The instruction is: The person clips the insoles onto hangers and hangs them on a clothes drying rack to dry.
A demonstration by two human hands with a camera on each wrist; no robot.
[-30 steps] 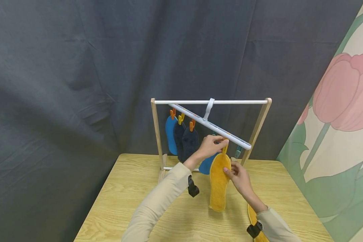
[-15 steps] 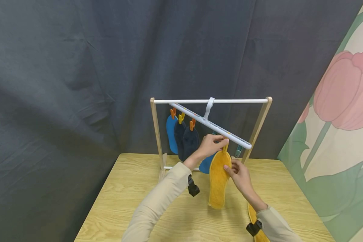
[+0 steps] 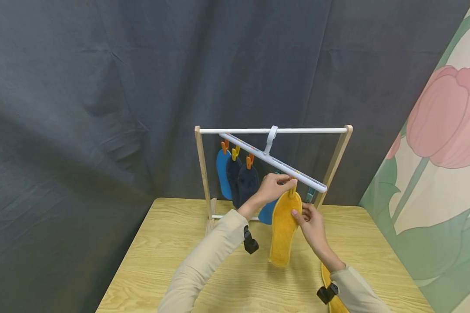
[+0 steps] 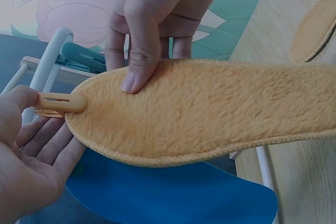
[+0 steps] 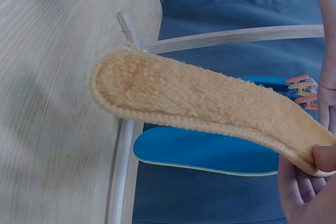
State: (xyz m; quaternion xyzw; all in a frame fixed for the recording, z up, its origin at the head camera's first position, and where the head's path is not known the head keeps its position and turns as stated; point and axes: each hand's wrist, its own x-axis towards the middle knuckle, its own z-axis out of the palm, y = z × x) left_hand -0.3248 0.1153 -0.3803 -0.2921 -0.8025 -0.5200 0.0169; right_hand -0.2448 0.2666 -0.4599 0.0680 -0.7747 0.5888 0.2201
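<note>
My left hand (image 3: 272, 190) pinches a yellow clothespin (image 4: 62, 102) that hangs from the white hanger (image 3: 283, 165). The top end of a fuzzy yellow insole (image 3: 283, 230) meets the tip of this clothespin, which overlaps its edge in the left wrist view. With thumb in front and fingers behind, my right hand (image 3: 312, 226) grips the insole's right edge near the top. The insole hangs down, slightly tilted, its lower end above the table. Behind it is a blue insole (image 5: 207, 150), partly covered in the head view.
A wooden rack with a white top bar (image 3: 235, 131) carries the hanger. Left along it, orange and yellow clips hold a blue insole (image 3: 223, 174) and dark insoles (image 3: 247, 184). A teal clip (image 3: 310, 195) hangs at the right. Another yellow insole (image 3: 326, 278) lies on the table (image 3: 172, 243).
The yellow insole has risen slightly and its lower end has swung a little left. My right hand has moved up slightly with it; my left hand has stayed at the clothespin.
</note>
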